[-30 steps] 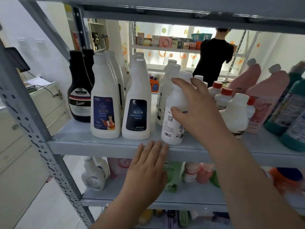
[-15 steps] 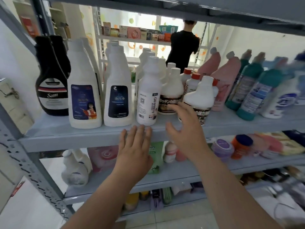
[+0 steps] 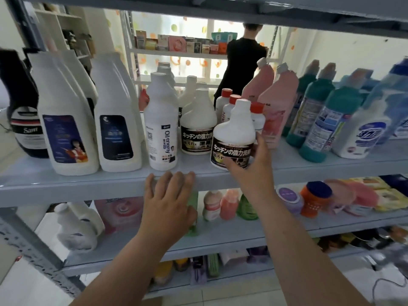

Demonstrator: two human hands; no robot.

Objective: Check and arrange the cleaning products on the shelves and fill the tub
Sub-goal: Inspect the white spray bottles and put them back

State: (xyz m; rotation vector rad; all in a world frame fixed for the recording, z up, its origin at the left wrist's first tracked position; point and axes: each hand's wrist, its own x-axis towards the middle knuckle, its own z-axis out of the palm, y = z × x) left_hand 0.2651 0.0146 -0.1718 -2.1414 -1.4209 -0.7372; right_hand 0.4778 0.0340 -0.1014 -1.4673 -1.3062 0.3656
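A grey metal shelf (image 3: 66, 184) carries rows of cleaning bottles. My right hand (image 3: 249, 164) grips a squat white bottle with a dark Japanese label (image 3: 231, 133) at the shelf's front edge. A twin of that bottle (image 3: 197, 129) stands just behind and to the left. A tall white "Oil energy" bottle (image 3: 162, 127) stands left of it. My left hand (image 3: 169, 202) rests with straight fingers on the shelf's front lip, below the tall bottle. No tub is in view.
Two large white jugs (image 3: 68, 120) and a black bottle (image 3: 24, 120) fill the shelf's left. Pink bottles (image 3: 278, 96) and teal ones (image 3: 320, 115) stand to the right. Lower shelves hold more products (image 3: 225, 204). A person in black (image 3: 242, 60) stands at a far rack.
My right hand left the tall white bottle, moved right and took hold of the squat Japanese-label bottle. The view shifted right. My left hand stayed at the shelf's lip.
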